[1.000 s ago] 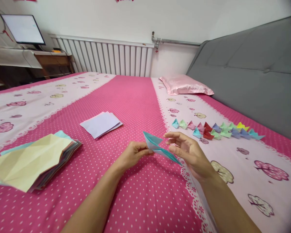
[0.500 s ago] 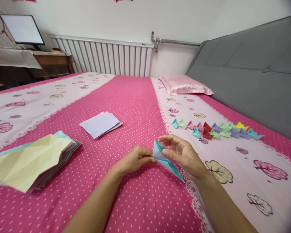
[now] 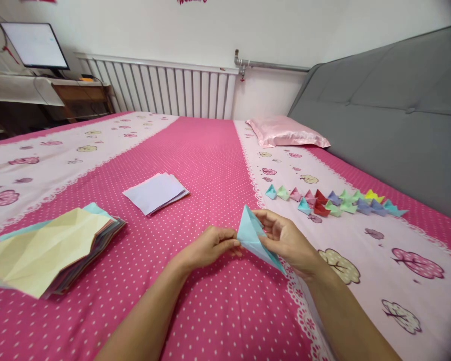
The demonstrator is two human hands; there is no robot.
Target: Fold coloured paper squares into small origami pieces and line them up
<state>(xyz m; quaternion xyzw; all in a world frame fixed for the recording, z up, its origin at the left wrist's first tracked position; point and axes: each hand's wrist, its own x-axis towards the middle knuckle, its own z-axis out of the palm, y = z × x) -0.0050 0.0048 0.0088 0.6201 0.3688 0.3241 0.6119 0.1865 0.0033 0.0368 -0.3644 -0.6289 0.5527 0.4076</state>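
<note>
A light blue folded paper (image 3: 254, 235), creased into pointed flaps, is held between both hands above the pink bedspread (image 3: 206, 311). My left hand (image 3: 212, 245) pinches its left corner between thumb and fingers. On the right side, my right hand (image 3: 281, 238) grips the paper, thumb on the near face and fingers behind the upper edge. Some of the right fingertips are hidden by the paper. Beyond the right hand, several small folded paper boats (image 3: 334, 201) stand in rows in many colours.
A small stack of pale square sheets (image 3: 154, 193) lies left of centre. Nearer on the left is a bigger pile of creased coloured paper (image 3: 56, 245). A pink pillow (image 3: 285, 131) rests by the grey headboard (image 3: 394, 110). A white radiator (image 3: 158, 85) lines the wall.
The blue paper's opened flaps have come together into a flatter, pointed shape, its top tip higher. My right hand has shifted slightly right with its grip closed on the paper.
</note>
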